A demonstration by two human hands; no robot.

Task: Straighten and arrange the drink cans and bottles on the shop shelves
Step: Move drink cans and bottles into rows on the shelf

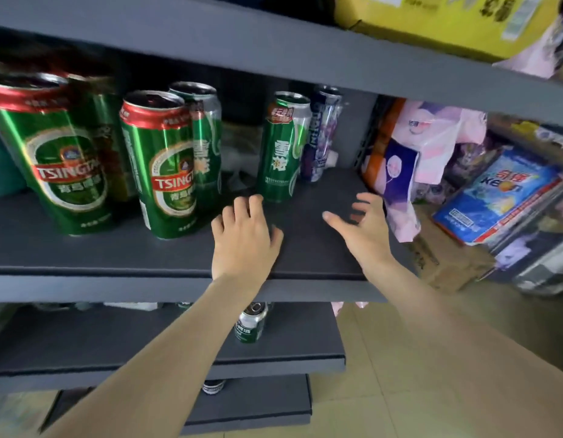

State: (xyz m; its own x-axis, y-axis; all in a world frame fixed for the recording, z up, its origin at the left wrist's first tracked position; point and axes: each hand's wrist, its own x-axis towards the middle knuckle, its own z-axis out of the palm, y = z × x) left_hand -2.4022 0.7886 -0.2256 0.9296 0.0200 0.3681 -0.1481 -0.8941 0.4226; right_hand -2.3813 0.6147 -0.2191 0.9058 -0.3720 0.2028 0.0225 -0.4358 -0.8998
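Several upright cans stand on the dark grey shelf (116, 254). Two green Tsingtao cans are at the left: one (52, 153) and another (160, 165). A green Snow can (207, 143) stands behind the second. Further right stand another green Snow can (280, 147) and a dark blue can (321, 134) behind it. My left hand (242, 238) hovers over the shelf just in front of that Snow can, fingers loosely curled, holding nothing. My right hand (362, 229) is spread over the shelf's right end, empty.
A yellow carton (431, 17) sits on the shelf above. Tissue packs (397, 159) and a blue detergent bag (501, 197) crowd the right. A green can (251, 324) stands on the lower shelf, and another can top (214, 385) shows below that.
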